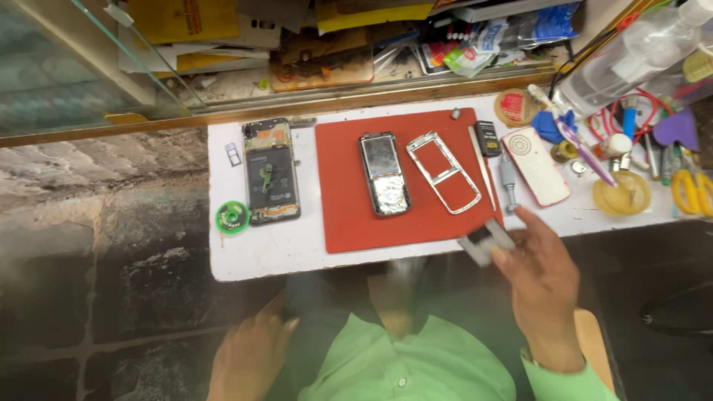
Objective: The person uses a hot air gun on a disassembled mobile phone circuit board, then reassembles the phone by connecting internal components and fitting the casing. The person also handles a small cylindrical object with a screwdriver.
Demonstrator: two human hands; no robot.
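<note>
Nearest the camera, at the bottom of the frame, a green shirt [416,367] fills the lower centre. The left hand [249,356] hangs at lower left, below the table edge, fingers loosely together and holding nothing. The right hand [546,286] is raised at lower right of centre; its thumb and fingertips are pinched on a small grey part [484,241], which sits blurred at the lower right corner of the red mat [345,200].

The red mat lies in the middle of the white table [282,249]. On the mat, a small opened phone body [385,174] lies upright, and a silver phone frame [443,172] lies just beside it to the right, tilted. A thin white spudger [481,167] lies along the mat's right edge.

Left of the mat, an opened smartphone [269,172] lies with its insides exposed; a green reel [232,217] sits at its lower left corner. Right of the mat lies a white and red phone cover [536,166]. Tools and clutter crowd the upper right of the frame.
</note>
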